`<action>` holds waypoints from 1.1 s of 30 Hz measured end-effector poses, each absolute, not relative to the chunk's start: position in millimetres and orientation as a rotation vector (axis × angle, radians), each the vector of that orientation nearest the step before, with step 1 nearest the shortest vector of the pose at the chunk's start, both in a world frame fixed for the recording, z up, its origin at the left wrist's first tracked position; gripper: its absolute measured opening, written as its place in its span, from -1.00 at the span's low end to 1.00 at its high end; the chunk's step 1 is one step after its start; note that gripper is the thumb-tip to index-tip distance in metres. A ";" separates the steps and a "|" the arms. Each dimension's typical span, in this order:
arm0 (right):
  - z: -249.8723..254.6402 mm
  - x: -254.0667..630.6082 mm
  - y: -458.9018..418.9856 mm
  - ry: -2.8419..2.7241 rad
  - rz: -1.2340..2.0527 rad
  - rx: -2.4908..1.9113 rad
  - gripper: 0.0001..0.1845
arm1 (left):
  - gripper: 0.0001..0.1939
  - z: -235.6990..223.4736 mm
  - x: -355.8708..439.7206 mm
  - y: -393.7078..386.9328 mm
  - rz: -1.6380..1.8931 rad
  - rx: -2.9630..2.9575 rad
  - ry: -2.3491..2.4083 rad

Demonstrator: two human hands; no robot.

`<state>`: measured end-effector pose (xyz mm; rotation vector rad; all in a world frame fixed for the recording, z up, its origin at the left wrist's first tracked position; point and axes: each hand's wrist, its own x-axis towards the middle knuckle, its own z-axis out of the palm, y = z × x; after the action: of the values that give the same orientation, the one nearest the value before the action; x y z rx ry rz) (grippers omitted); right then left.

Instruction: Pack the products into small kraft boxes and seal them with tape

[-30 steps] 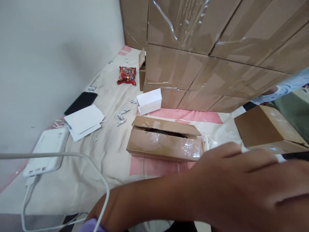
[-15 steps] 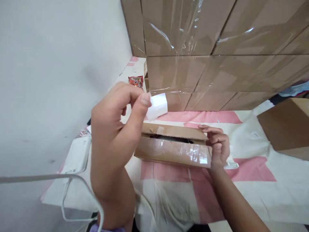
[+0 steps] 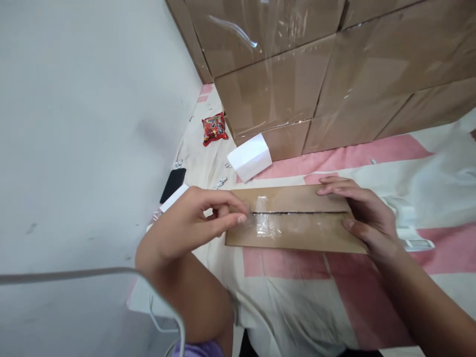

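A narrow cardboard box lies on the cloth, its two top flaps meeting at a thin dark seam. Clear tape crosses that seam left of the middle. My left hand is pinched at the left end of the seam. A small see-through piece, looking like clear tape, seems to be at its fingertips, though its outline is hard to make out. My right hand grips the box's right end, fingers on the far flap and thumb on the near one. What lies inside the box is hidden.
Stacked, taped cardboard boxes stand behind. Near them lie a folded white paper and a red snack packet. A black flat object is by the left wall. A white cable crosses the lower left.
My left hand has come down from above the box to its seam. The far flap has closed over the gap where something dark showed. My right hand still holds the right end.
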<state>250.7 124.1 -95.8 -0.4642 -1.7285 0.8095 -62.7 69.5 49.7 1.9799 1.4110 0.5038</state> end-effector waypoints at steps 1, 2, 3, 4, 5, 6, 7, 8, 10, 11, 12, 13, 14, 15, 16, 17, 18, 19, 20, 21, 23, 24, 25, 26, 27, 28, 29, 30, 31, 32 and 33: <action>-95.8 250.9 124.1 -1.732 0.810 -0.465 -0.49 | -0.89 47.8 -63.2 72.0 0.468 1.974 1.409; -95.9 251.2 124.1 -1.739 0.811 -0.464 -0.48 | -0.89 46.2 -63.9 74.1 0.443 1.963 1.409; -95.9 251.5 124.2 -1.745 0.810 -0.463 -0.47 | -0.87 44.7 -64.9 75.7 0.427 1.945 1.410; -96.1 251.7 124.2 -1.749 0.809 -0.462 -0.47 | -0.86 43.4 -66.2 76.9 0.422 1.928 1.404; -96.3 251.9 124.3 -1.753 0.807 -0.462 -0.47 | -0.86 42.2 -67.8 77.9 0.426 1.914 1.390; -96.6 252.1 124.2 -1.757 0.805 -0.464 -0.47 | -0.87 41.0 -69.6 78.8 0.434 1.905 1.367; -96.9 252.2 124.2 -1.757 0.806 -0.469 -0.48 | -0.88 39.7 -71.6 79.8 0.441 1.900 1.332; -97.4 252.2 124.2 -1.749 0.812 -0.481 -0.48 | -0.90 38.3 -73.6 81.0 0.448 1.898 1.291; -98.1 252.5 124.4 -1.742 0.830 -0.512 -0.52 | -0.90 35.2 -77.2 83.9 0.455 1.894 1.221; -98.3 252.9 124.7 -1.750 0.832 -0.523 -0.58 | -0.89 33.7 -78.7 85.4 0.456 1.891 1.207; -98.4 253.3 125.2 -1.769 0.822 -0.525 -0.64 | -0.89 32.3 -79.8 86.8 0.460 1.890 1.206; -98.5 253.8 125.8 -1.798 0.799 -0.516 -0.70 | -0.88 31.1 -80.6 87.9 0.468 1.887 1.213; -98.4 254.3 126.6 -1.826 0.769 -0.501 -0.74 | -0.88 30.2 -81.2 88.6 0.474 1.882 1.226; -98.3 254.7 127.3 -1.847 0.738 -0.481 -0.74 | -0.89 29.6 -81.7 89.0 0.481 1.877 1.235; -98.1 254.8 128.0 -1.857 0.714 -0.467 -0.74 | -0.89 29.2 -82.0 89.2 0.488 1.872 1.241; -98.0 254.8 128.4 -1.863 0.695 -0.457 -0.72 | -0.89 28.9 -82.3 89.3 0.494 1.866 1.243; -97.9 254.5 128.6 -1.867 0.684 -0.455 -0.71 | -0.89 28.5 -82.5 89.5 0.498 1.860 1.247; -97.8 254.1 128.6 -1.871 0.676 -0.458 -0.70 | -0.89 27.9 -82.7 90.0 0.499 1.853 1.246; -97.9 253.6 128.3 -1.874 0.669 -0.464 -0.69 | -0.89 27.0 -82.9 90.9 0.498 1.845 1.239; -98.1 253.2 127.8 -1.875 0.665 -0.475 -0.68 | -0.89 25.9 -82.9 92.3 0.494 1.836 1.227; -99.0 252.7 126.7 -1.863 0.671 -0.498 -0.68 | -0.91 23.0 -82.4 96.1 0.479 1.822 1.181; -99.7 252.7 126.1 -1.857 0.677 -0.503 -0.68 | -0.91 21.5 -81.9 98.2 0.472 1.818 1.150; -100.5 252.8 125.7 -1.851 0.683 -0.503 -0.68 | -0.92 20.0 -81.2 100.4 0.464 1.817 1.119; -101.2 253.1 125.4 -1.844 0.687 -0.499 -0.68 | -0.91 18.6 -80.3 102.3 0.455 1.817 1.091; -101.9 253.3 125.2 -1.838 0.691 -0.495 -0.67 | -0.91 17.4 -79.3 103.8 0.443 1.818 1.066; -102.5 253.5 125.0 -1.835 0.694 -0.493 -0.67 | -0.90 16.4 -78.2 104.9 0.433 1.819 1.047; -102.8 253.6 124.9 -1.833 0.695 -0.492 -0.66 | -0.89 15.6 -77.0 105.6 0.427 1.819 1.038; -102.9 253.4 124.7 -1.831 0.701 -0.494 -0.66 | -0.88 15.1 -75.8 105.9 0.427 1.821 1.032; -102.7 253.2 124.4 -1.832 0.706 -0.491 -0.65 | -0.89 14.6 -74.6 105.8 0.438 1.826 1.027; -102.4 252.8 124.0 -1.832 0.710 -0.489 -0.65 | -0.89 14.3 -73.5 105.4 0.458 1.837 1.029; -102.1 252.4 123.7 -1.831 0.711 -0.486 -0.64 | -0.89 14.1 -72.4 104.9 0.490 1.853 1.036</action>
<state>252.4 123.7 -102.1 -0.4864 -1.8308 0.7110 -72.4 104.9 14.1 1.8526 1.0364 0.4895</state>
